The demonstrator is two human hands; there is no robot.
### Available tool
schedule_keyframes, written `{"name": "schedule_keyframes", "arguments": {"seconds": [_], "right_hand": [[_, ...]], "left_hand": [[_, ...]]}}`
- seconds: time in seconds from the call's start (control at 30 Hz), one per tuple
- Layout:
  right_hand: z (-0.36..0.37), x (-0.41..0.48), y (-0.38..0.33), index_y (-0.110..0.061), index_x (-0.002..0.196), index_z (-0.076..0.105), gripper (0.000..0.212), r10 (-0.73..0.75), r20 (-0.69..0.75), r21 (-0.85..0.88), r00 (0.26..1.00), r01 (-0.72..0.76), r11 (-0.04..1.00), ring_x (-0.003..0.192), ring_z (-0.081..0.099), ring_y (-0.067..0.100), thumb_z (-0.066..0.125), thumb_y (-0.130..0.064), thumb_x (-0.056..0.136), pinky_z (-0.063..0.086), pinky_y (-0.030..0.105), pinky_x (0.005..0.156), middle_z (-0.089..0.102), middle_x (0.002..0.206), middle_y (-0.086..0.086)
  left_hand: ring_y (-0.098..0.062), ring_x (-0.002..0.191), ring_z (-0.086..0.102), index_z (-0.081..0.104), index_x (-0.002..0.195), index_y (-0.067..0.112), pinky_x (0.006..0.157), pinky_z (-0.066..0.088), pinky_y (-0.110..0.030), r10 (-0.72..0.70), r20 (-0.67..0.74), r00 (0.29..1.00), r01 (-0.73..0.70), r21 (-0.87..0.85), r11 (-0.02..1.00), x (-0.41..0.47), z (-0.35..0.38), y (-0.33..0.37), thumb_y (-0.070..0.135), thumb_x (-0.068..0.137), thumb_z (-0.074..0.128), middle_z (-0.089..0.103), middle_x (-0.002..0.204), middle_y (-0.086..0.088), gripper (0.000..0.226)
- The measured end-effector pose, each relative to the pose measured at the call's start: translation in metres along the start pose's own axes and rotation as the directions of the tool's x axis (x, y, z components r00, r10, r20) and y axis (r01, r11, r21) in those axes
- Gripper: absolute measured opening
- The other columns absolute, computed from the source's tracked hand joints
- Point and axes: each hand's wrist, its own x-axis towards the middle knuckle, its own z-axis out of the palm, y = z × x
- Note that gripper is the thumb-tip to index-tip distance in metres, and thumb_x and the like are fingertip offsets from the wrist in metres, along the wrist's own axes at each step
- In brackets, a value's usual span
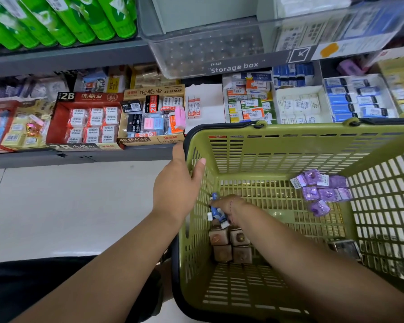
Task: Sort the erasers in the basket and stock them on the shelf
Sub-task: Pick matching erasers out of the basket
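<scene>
A green plastic basket [289, 145] stands on the floor in front of the low shelf [79, 155]. My left hand [177, 183] grips the basket's left rim, thumb inside. My right hand [231, 208] reaches down into the basket and holds a few blue-and-white erasers [216, 209] against the left wall. Several brown square erasers [229, 245] lie on the basket floor just below that hand. A pile of purple wrapped erasers [322, 190] sits in the far right corner. The shelf holds open boxes of erasers, among them blue-and-white ones [357, 99] at the right.
A red 2B eraser box [89, 117] and a 4B eraser box [152, 115] sit on the shelf at left. A clear storage box [219, 45] overhangs the shelf above. Green tubes [56, 19] fill the upper left shelf. Pale floor tiles [68, 206] lie left of the basket.
</scene>
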Motion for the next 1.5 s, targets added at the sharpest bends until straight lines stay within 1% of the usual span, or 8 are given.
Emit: {"name": "schedule_keyframes", "arguments": {"seconds": [0.33, 0.53, 0.63, 0.73, 0.83, 1.07, 1.3, 1.5], "right_hand": [[-0.024, -0.033, 0.001, -0.004, 0.093, 0.06, 0.013, -0.079, 0.139, 0.332, 0.987, 0.029, 0.943, 0.063, 0.064, 0.019, 0.064, -0.016, 0.089, 0.053, 0.036, 0.069, 0.067, 0.076, 0.012], [-0.063, -0.113, -0.025, -0.007, 0.086, 0.062, 0.005, -0.323, 0.1, 0.492, 0.941, 0.235, 0.838, 0.063, 0.066, 0.021, 0.06, -0.009, 0.09, 0.054, 0.032, 0.062, 0.068, 0.066, 0.007], [-0.08, -0.174, -0.044, -0.004, 0.09, 0.064, 0.006, -0.485, 0.037, 0.536, 0.874, 0.393, 0.748, 0.065, 0.065, 0.02, 0.061, -0.009, 0.088, 0.056, 0.031, 0.061, 0.068, 0.074, 0.009], [-0.088, -0.23, -0.055, 0.003, 0.1, 0.066, 0.018, -0.631, -0.103, 0.498, 0.769, 0.589, 0.636, 0.064, 0.065, 0.016, 0.063, -0.009, 0.087, 0.055, 0.025, 0.057, 0.069, 0.082, 0.012], [-0.084, -0.272, -0.055, -0.003, 0.093, 0.069, 0.011, -0.773, -0.274, 0.265, 0.572, 0.818, 0.511, 0.07, 0.06, 0.017, 0.063, -0.01, 0.087, 0.05, 0.027, 0.065, 0.067, 0.083, 0.01], [-0.075, -0.325, -0.051, -0.033, 0.09, 0.066, 0.019, -0.935, -0.298, -0.271, 0.191, 0.922, 0.275, 0.096, 0.056, 0.011, 0.063, -0.014, 0.089, 0.043, 0.027, 0.09, 0.064, 0.098, 0.007], [-0.088, -0.347, -0.055, -0.017, 0.103, 0.068, 0.017, -0.917, -0.386, -0.325, 0.101, 0.915, 0.237, 0.103, 0.055, 0.006, 0.055, -0.019, 0.093, 0.043, 0.021, 0.094, 0.058, 0.111, 0.007], [-0.154, -0.372, -0.084, -0.016, 0.085, 0.058, 0.015, -0.922, -0.357, -0.381, 0.151, 0.877, 0.292, 0.045, 0.055, 0.012, 0.049, -0.016, 0.097, 0.045, 0.021, 0.043, 0.063, 0.064, 0.003]], "left_hand": [[-0.025, 0.082, 0.063, 0.03, 0.142, 0.018, 0.066, 0.051, -0.038, 0.04, -0.028, 0.999, -0.04, -0.021, 0.999, 0.001, 0.003, -0.004, 0.049, 0.096, 0.041, 0.067, 0.091, -0.004, 0.057], [-0.025, 0.133, 0.032, 0.03, 0.146, 0.012, 0.111, 0.025, -0.039, 0.134, -0.159, 0.978, -0.126, 0.062, 0.99, 0.0, -0.003, 0.004, 0.041, 0.097, 0.044, 0.041, 0.142, -0.008, 0.059], [-0.019, 0.137, 0.028, 0.038, 0.143, 0.014, 0.116, 0.02, -0.04, 0.129, -0.222, 0.967, -0.174, -0.197, 0.965, -0.008, -0.015, 0.036, 0.036, 0.099, 0.042, 0.038, 0.145, -0.003, 0.049], [-0.009, 0.116, 0.049, 0.057, 0.124, 0.028, 0.103, 0.034, -0.038, -0.198, 0.212, 0.957, 0.287, -0.79, 0.542, -0.023, -0.035, 0.093, 0.054, 0.096, 0.04, 0.055, 0.132, 0.005, 0.042], [-0.024, 0.095, 0.064, 0.074, 0.092, 0.02, 0.089, 0.046, -0.056, -0.021, 0.674, 0.738, 0.674, -0.738, -0.013, -0.031, -0.06, 0.13, 0.068, 0.089, 0.038, 0.071, 0.1, -0.007, 0.06], [-0.023, 0.068, 0.071, 0.073, 0.078, 0.01, 0.056, 0.058, -0.038, 0.283, 0.623, 0.729, 0.666, -0.741, -0.084, -0.044, -0.107, 0.157, 0.048, 0.095, 0.042, 0.072, 0.08, -0.011, 0.052], [-0.031, 0.075, 0.07, 0.064, 0.101, 0.002, 0.066, 0.058, -0.042, 0.313, 0.621, 0.719, 0.682, -0.717, -0.144, -0.043, -0.127, 0.16, 0.038, 0.096, 0.046, 0.069, 0.094, -0.019, 0.04], [-0.028, 0.061, 0.066, 0.065, 0.097, -0.005, 0.051, 0.055, -0.03, 0.235, 0.642, 0.73, 0.679, -0.719, -0.149, -0.028, -0.129, 0.157, 0.031, 0.09, 0.06, 0.068, 0.081, -0.02, 0.037]]}}
